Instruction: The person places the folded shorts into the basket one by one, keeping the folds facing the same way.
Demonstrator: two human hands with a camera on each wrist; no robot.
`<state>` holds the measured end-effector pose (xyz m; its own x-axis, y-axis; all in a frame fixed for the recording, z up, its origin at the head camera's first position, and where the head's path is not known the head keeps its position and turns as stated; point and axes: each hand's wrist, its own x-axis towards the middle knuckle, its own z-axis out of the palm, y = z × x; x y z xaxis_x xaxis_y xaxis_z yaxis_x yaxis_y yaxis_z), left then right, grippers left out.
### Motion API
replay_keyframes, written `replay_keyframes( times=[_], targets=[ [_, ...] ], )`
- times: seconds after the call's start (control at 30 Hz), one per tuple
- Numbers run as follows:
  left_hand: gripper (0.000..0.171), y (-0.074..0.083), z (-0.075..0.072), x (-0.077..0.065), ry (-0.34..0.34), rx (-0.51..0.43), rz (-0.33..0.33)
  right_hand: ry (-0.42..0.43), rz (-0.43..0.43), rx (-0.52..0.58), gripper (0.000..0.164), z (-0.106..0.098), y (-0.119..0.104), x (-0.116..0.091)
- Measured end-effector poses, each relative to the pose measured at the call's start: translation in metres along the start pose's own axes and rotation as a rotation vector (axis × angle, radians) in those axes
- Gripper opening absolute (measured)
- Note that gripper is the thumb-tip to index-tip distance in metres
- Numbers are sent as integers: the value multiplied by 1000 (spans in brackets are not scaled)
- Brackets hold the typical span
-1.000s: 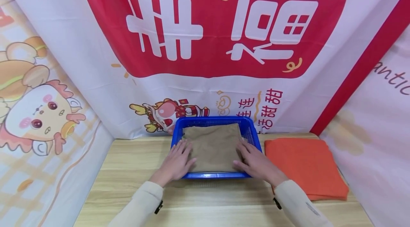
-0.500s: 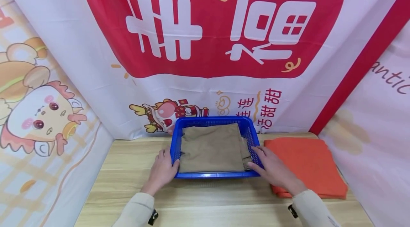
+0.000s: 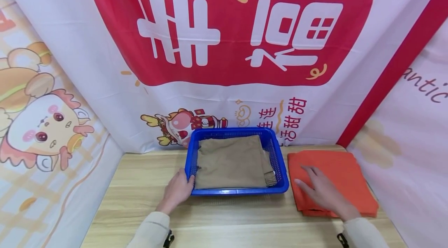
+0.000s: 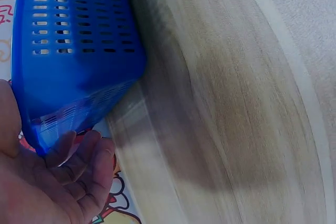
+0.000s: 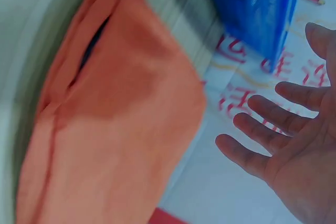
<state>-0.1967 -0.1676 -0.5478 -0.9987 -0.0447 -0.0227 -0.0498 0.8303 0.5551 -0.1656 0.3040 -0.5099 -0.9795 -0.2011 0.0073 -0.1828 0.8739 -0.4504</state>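
Observation:
A blue plastic basket [image 3: 241, 191] with perforated walls stands near the back of the table. Folded brown cloth [image 3: 229, 162] lies inside it. My left hand [image 3: 177, 187] grips the basket's left rim, thumb on top and fingers outside. In the left wrist view, the curled fingers [image 4: 89, 169] show at the basket's wall [image 4: 79, 72]. My right hand [image 3: 325, 191] is over a folded orange cloth [image 3: 332, 166] to the basket's right, fingers spread and holding nothing. The right wrist view shows those straight fingers [image 5: 278, 114] apart from the orange cloth [image 5: 126, 114].
The wood-grain table [image 3: 140, 189] ends against a white and red printed backdrop [image 3: 227, 96] just behind the basket. Printed cloth walls [image 3: 45, 123] enclose it on the left and right.
Both hands have left the brown cloth in the basket. My left hand moved left onto the basket's rim; my right hand moved right, past the rim, over the orange cloth.

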Motion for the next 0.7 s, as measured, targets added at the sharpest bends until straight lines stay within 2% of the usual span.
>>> replay_keyframes(
  times=[0.17,0.33,0.53,0.6,0.7],
  targets=[
    [44,-1,4,1,-20,-1,-13,-2,71,-25,81,-5,35,-6],
    [50,-4,6,1,-28,11,-26,-1,144,-34,76,-10,74,-11],
    [55,-5,7,1,-24,12,-26,37,244,-111,75,-12,116,-15],
    [56,-5,7,1,-26,10,-28,22,292,-131,79,-15,127,-17],
    [57,-5,8,1,-37,11,-33,-47,380,-121,89,-21,142,-20]
  ],
)
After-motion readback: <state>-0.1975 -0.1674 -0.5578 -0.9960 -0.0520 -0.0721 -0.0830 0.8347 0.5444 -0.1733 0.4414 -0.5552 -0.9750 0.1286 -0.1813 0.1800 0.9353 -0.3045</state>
